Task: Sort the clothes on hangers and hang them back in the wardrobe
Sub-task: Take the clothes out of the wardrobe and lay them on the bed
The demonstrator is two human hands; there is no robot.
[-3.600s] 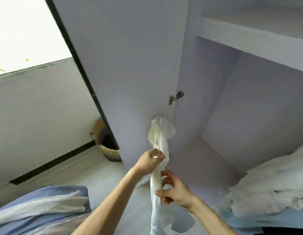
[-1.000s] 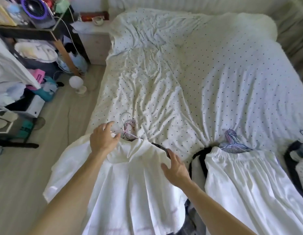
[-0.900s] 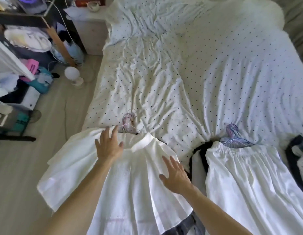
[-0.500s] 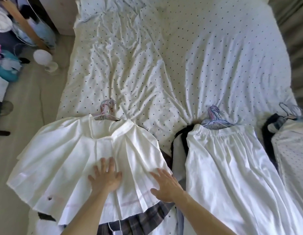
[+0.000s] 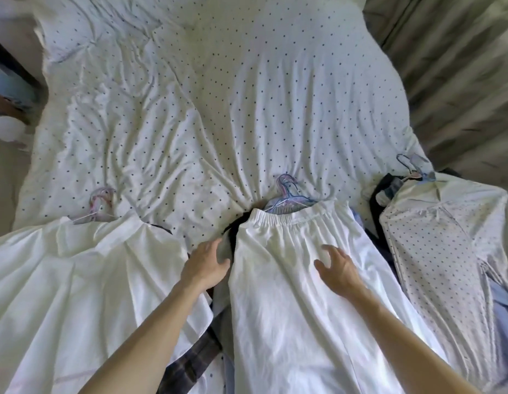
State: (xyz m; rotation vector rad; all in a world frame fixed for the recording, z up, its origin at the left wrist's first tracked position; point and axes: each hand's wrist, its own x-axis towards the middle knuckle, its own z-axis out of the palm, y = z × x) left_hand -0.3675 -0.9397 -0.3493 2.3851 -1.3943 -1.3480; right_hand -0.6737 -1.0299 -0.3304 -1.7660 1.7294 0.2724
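So there are three piles laid side by side along the near edge of the bed (image 5: 218, 109), hooks all pointing away from the person, which I'd guess is so each stack can be grabbed by the hook and carried off. The middle one is a white elastic-waist skirt (image 5: 289, 302) on a bunch of pastel hangers (image 5: 286, 194), with a dark garment (image 5: 232, 234) poking out underneath. The left hand (image 5: 205, 265) sits at that skirt's left edge, fingers loose and apart, not gripping anything I can make out. The right hand (image 5: 338, 270) is spread over the skirt front, fingers bent, nothing held; it looks like a smoothing or squaring-up move. A pleated white skirt (image 5: 90, 280) lies to the left and a dotted shirt (image 5: 446, 251) to the right. Nothing's near the wardrobe yet, so my guess is still sorting.
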